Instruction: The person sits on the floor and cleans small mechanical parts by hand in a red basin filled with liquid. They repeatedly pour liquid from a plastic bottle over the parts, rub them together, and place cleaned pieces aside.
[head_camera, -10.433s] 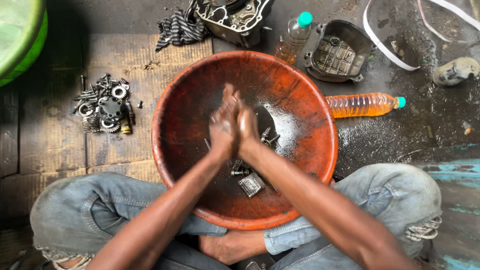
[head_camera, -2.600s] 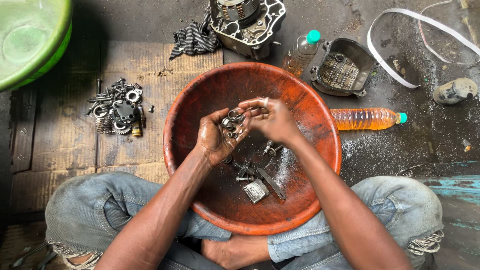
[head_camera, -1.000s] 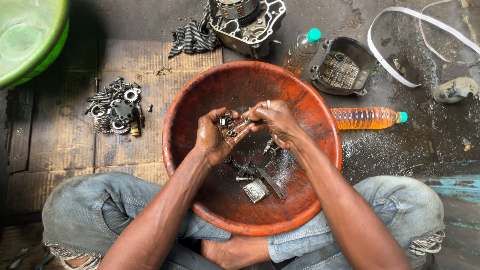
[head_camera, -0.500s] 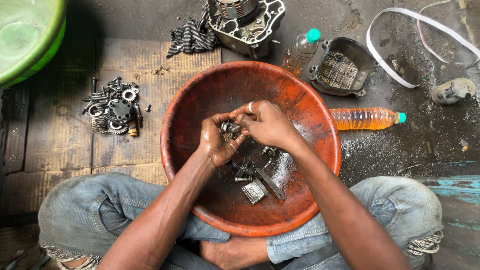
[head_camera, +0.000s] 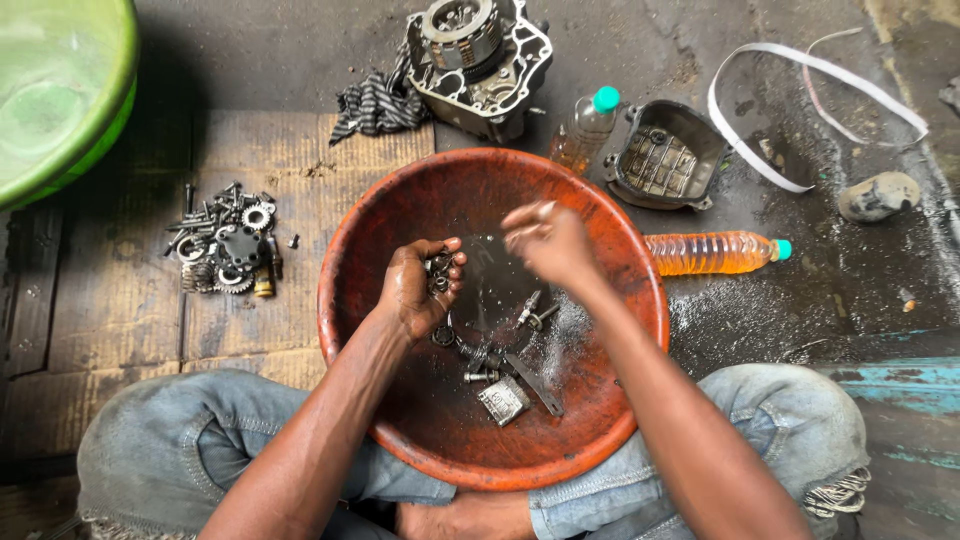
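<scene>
An orange basin (head_camera: 590, 220) sits between my knees with oily liquid and loose metal parts (head_camera: 498, 365) at its bottom. My left hand (head_camera: 415, 290) is cupped over the basin's middle, closed around a handful of small nuts and washers (head_camera: 439, 272). My right hand (head_camera: 548, 240) hovers blurred just to the right, fingers loosely bunched; whether it holds anything is unclear.
A pile of cleaned bolts and gears (head_camera: 225, 238) lies on the cardboard at left. Beyond the basin stand an engine part (head_camera: 478, 55), a striped rag (head_camera: 378, 100), a metal cover (head_camera: 658, 155) and two bottles of amber liquid (head_camera: 712, 252). A green tub (head_camera: 60, 90) fills the top-left corner.
My right hand has pulled away to the right from the left palm. My left hand has curled tighter around the small parts.
</scene>
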